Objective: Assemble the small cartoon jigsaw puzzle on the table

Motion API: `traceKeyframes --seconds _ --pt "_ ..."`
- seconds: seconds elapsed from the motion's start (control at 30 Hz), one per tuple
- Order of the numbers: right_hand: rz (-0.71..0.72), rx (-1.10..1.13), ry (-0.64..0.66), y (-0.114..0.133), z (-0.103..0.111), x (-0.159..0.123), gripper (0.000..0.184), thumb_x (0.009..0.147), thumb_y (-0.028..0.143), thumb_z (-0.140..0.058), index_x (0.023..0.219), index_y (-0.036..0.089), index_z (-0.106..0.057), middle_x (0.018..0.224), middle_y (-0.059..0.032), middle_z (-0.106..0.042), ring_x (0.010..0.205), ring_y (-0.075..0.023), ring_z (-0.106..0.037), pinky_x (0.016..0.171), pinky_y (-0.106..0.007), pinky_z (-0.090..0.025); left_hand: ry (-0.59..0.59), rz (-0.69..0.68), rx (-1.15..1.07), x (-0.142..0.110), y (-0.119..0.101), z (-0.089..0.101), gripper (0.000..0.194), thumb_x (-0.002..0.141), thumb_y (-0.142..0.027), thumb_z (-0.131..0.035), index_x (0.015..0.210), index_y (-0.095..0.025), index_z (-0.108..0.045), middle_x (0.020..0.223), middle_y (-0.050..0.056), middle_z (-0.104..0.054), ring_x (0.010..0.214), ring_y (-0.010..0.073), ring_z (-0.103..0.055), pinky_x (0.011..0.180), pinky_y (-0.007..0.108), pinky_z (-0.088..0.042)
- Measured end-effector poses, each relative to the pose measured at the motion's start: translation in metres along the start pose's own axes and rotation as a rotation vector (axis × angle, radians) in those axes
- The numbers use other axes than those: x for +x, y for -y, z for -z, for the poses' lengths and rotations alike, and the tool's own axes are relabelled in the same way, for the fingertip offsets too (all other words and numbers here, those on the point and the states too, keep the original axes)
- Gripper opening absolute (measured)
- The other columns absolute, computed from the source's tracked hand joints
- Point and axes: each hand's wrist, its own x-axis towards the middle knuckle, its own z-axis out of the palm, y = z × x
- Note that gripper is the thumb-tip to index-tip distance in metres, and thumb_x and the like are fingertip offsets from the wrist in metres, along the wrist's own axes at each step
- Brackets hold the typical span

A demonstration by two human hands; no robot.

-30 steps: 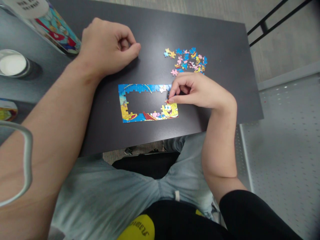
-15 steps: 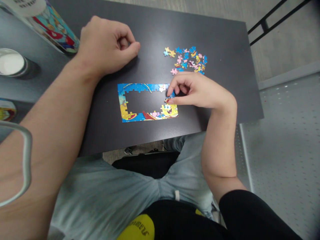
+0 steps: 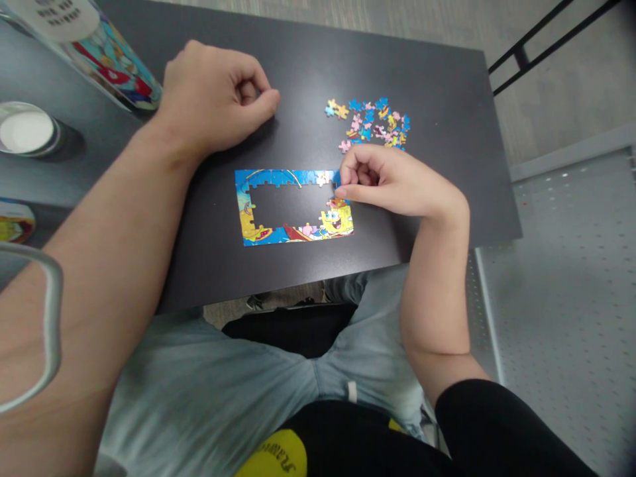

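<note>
A partly built jigsaw puzzle [image 3: 258, 235] lies on the dark tabletop, its border joined around a bare middle. Its lower right part shows a yellow cartoon character. My right hand [image 3: 385, 175] is at the puzzle's upper right corner, with thumb and index fingertip drawn together there and covering part of the border. Whether a piece is between those fingertips is hidden. Just beyond this hand lie several loose puzzle pieces [image 3: 368, 119] in blue, pink and yellow. My left hand [image 3: 218, 96] rests on the table above left of the puzzle, loosely curled, with nothing visible in it.
Far left, on a grey surface, stand a cartoon-printed container [image 3: 116, 63], a cup with a white top [image 3: 27, 129] and a partly seen printed item [image 3: 14, 222]. A light grey curved bar [image 3: 53, 318] crosses my left forearm in view. A black metal rail [image 3: 521, 56] is at upper right.
My right fingertips have shifted slightly right and off the reddish piece, which now shows uncovered above the yellow character. My left hand stays in place. The view has tilted slightly.
</note>
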Motion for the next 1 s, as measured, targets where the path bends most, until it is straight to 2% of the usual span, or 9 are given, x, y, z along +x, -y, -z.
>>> traceKeyframes --seconds 0.13,0.2,0.37,0.47,0.57,0.67,0.8,0.93,1.0 --pt "0.013 0.059 -0.021 -0.008 0.006 -0.007 0.034 0.110 0.047 -0.102 0.106 0.028 -0.075 0.094 0.0010 -0.072 0.082 -0.0190 -0.059 0.073 -0.036 -0.046 0.002 -0.030 0.018 0.001 0.002 0.000 0.048 0.120 -0.056 -0.067 0.135 -0.022 -0.097 0.114 0.004 -0.088 0.093 0.0226 -0.066 0.090 0.041 -0.047" --pt "0.014 0.065 -0.094 -0.016 0.012 -0.012 0.037 0.109 0.052 -0.102 0.105 0.028 -0.073 0.093 0.0006 -0.071 0.082 -0.0196 -0.059 0.074 -0.037 -0.047 -0.012 -0.066 0.022 0.001 0.004 0.000 0.044 0.119 -0.053 -0.067 0.129 -0.022 -0.097 0.112 0.005 -0.085 0.093 0.0223 -0.062 0.085 0.041 -0.042" --pt "0.031 -0.035 -0.612 -0.044 0.032 -0.017 0.049 0.108 0.072 -0.097 0.106 0.032 -0.070 0.092 0.0001 -0.067 0.081 -0.0208 -0.057 0.073 -0.038 -0.048 -0.045 -0.209 -0.105 -0.001 0.007 -0.003 0.045 0.110 -0.059 -0.073 0.117 -0.021 -0.095 0.114 0.008 -0.080 0.095 0.0224 -0.061 0.081 0.041 -0.042" --pt "-0.022 -0.100 -0.810 -0.061 0.040 -0.017 0.040 0.105 0.065 -0.093 0.108 0.032 -0.071 0.095 -0.0007 -0.068 0.080 -0.0210 -0.057 0.073 -0.039 -0.051 0.039 -0.354 -0.252 -0.002 0.006 -0.010 0.045 0.105 -0.065 -0.077 0.111 -0.024 -0.092 0.116 0.009 -0.076 0.094 0.0233 -0.067 0.089 0.042 -0.053" --pt "-0.157 -0.130 -0.844 -0.071 0.040 -0.018 0.020 0.102 0.043 -0.087 0.112 0.030 -0.074 0.096 -0.0003 -0.071 0.074 -0.0196 -0.056 0.068 -0.037 -0.050 0.093 -0.416 -0.272 -0.003 0.005 -0.018 0.040 0.101 -0.069 -0.083 0.111 -0.031 -0.091 0.120 0.008 -0.079 0.101 0.0281 -0.073 0.094 0.045 -0.058" --pt "-0.247 -0.129 -0.822 -0.071 0.038 -0.017 0.017 0.105 0.034 -0.083 0.121 0.029 -0.077 0.100 -0.0001 -0.070 0.069 -0.0181 -0.054 0.065 -0.037 -0.050 0.102 -0.457 -0.262 -0.003 0.003 -0.022 0.044 0.100 -0.070 -0.086 0.118 -0.030 -0.093 0.120 0.009 -0.080 0.104 0.0299 -0.076 0.095 0.047 -0.059" --pt "-0.222 -0.271 -0.831 -0.064 0.037 -0.011 0.021 0.106 0.027 -0.084 0.127 0.025 -0.083 0.109 -0.0035 -0.071 0.077 -0.0197 -0.063 0.084 -0.041 -0.061 0.115 -0.498 -0.218 -0.004 0.000 -0.023 0.048 0.104 -0.068 -0.079 0.120 -0.024 -0.090 0.119 0.011 -0.081 0.099 0.0294 -0.075 0.092 0.046 -0.057" --pt "-0.247 -0.383 -0.833 -0.063 0.039 0.002 0.030 0.107 0.021 -0.084 0.137 0.023 -0.083 0.099 -0.0020 -0.072 0.092 -0.0265 -0.071 0.098 -0.045 -0.062 0.110 -0.460 -0.178 -0.007 -0.004 -0.023 0.043 0.106 -0.067 -0.073 0.116 -0.028 -0.088 0.112 0.009 -0.079 0.090 0.0292 -0.074 0.087 0.044 -0.055" --pt "-0.261 -0.415 -0.855 -0.064 0.039 0.006 0.026 0.108 0.020 -0.083 0.134 0.024 -0.083 0.096 -0.0022 -0.072 0.100 -0.0293 -0.074 0.103 -0.047 -0.062 0.111 -0.453 -0.152 -0.009 -0.005 -0.022 0.040 0.108 -0.064 -0.072 0.117 -0.028 -0.088 0.111 0.009 -0.079 0.093 0.0309 -0.076 0.088 0.044 -0.055"
